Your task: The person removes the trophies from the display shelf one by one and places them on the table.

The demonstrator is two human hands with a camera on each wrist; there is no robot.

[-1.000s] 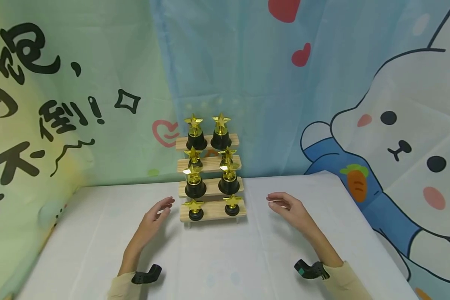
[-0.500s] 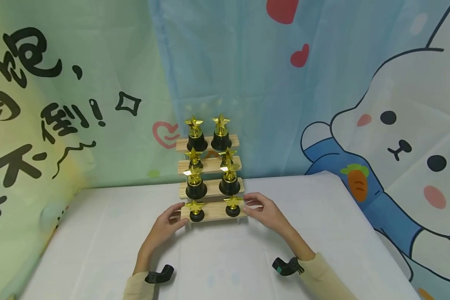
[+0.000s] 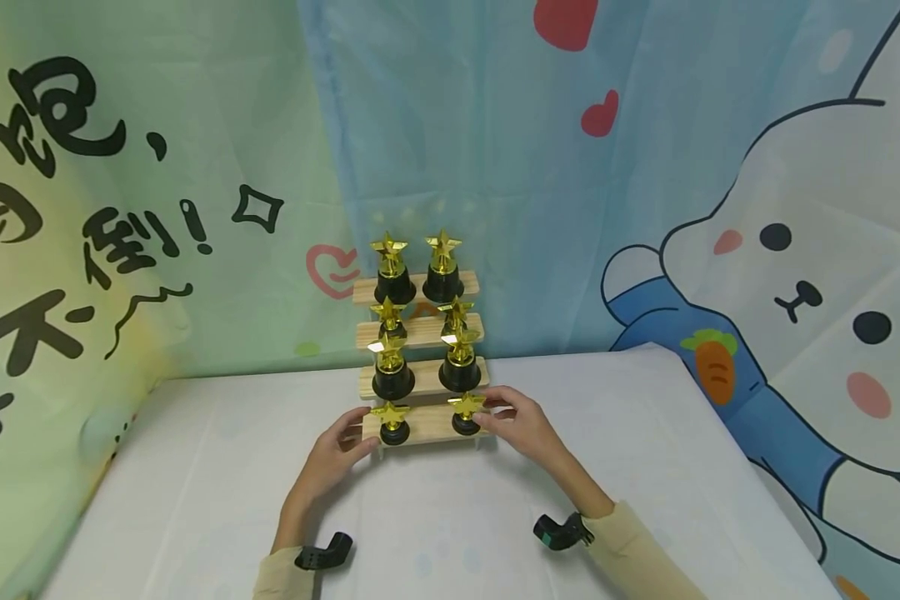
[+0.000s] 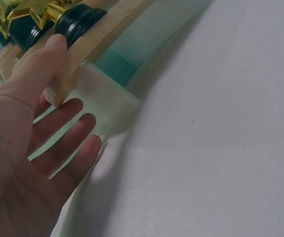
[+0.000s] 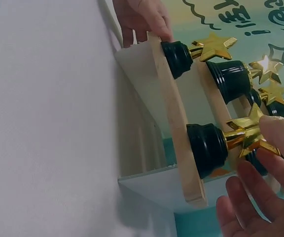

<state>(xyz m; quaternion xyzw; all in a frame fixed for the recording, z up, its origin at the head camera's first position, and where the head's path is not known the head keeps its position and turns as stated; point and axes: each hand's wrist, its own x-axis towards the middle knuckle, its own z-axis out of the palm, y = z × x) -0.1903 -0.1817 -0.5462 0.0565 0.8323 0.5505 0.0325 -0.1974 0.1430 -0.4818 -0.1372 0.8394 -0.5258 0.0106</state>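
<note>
A tiered wooden stand [image 3: 429, 426] holds several trophies with gold stars on black bases. My left hand [image 3: 331, 456] holds the left end of the lowest board; in the left wrist view, its thumb [image 4: 53, 47] lies on top beside a trophy base [image 4: 80, 20] and the index finger sits behind the board end. My right hand [image 3: 521, 423] is at the small front-right trophy [image 3: 465, 410]. In the right wrist view, the thumb [image 5: 277, 131] overlaps a point of that star [image 5: 250, 131], with the index finger on the other side. The trophy stands upright on its board.
Pale translucent side panels [image 4: 105, 94] carry the boards. The white-covered table [image 3: 427, 517] reaches up to a printed cloth backdrop [image 3: 540, 208] close behind the stand. Several more trophies stand on the higher tiers, including a tall pair [image 3: 443, 267] at the top.
Both hands have moved inward from beside the stand. The left hand has reached the lowest board's end, while the right hand has moved left onto the front-right trophy. The trophies have not moved.
</note>
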